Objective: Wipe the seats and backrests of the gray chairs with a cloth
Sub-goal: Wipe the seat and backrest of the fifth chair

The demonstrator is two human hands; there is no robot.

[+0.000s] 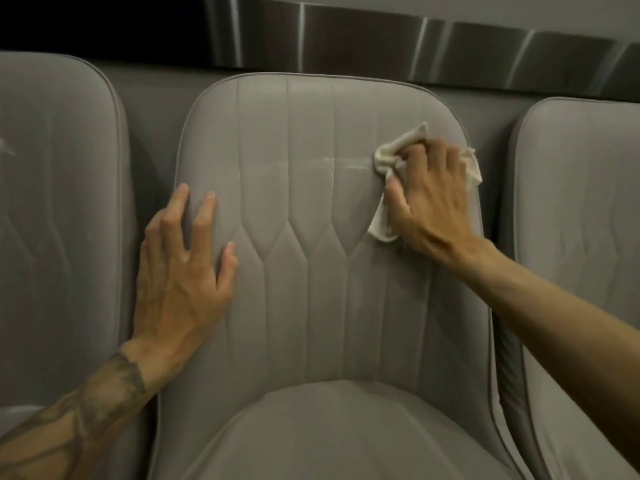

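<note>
Right in front of us is the middle chair, gray and quilted, and both hands are on its backrest. The right hand is up at the upper right part of the backrest, its fingers curled over a bunched white cloth and pressing it against the fabric; corners of the cloth poke out above the knuckles, past the far side of the hand and down below the thumb. The hand is a little blurred. Just left of the cloth, a pale streak runs across the stitched panels. Over on the other side, the left hand lies flat on the backrest's left edge, fingers straight and spread apart, holding nothing, with a tattooed forearm behind it. The seat bulges out below. A left chair and a right chair stand just beside the middle one, and a brushed metal strip runs along the wall behind all three.
</note>
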